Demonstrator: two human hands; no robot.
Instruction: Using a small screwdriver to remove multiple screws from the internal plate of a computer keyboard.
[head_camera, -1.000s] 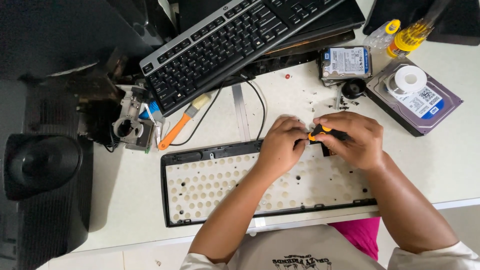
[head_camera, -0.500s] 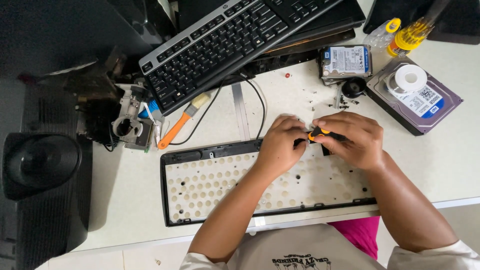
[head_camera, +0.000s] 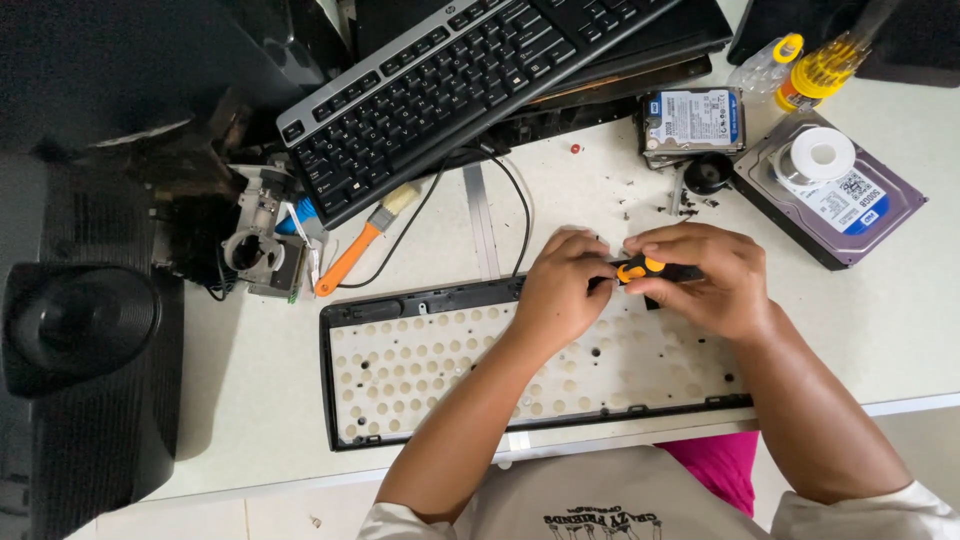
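Over the stripped keyboard's far edge, both hands work a small screwdriver.

Right hand (head_camera: 715, 280) grips the orange-and-black screwdriver (head_camera: 645, 268) by its handle; left hand (head_camera: 560, 290) pinches its tip end, fingers curled. Beneath them lies the opened keyboard shell (head_camera: 430, 360), keys already off and its pale dotted membrane bare, though the frame remains on. Farther off sit an intact black keyboard (head_camera: 450, 90), two hard drives (head_camera: 690, 120), and an orange-handled brush (head_camera: 360, 245) at left.
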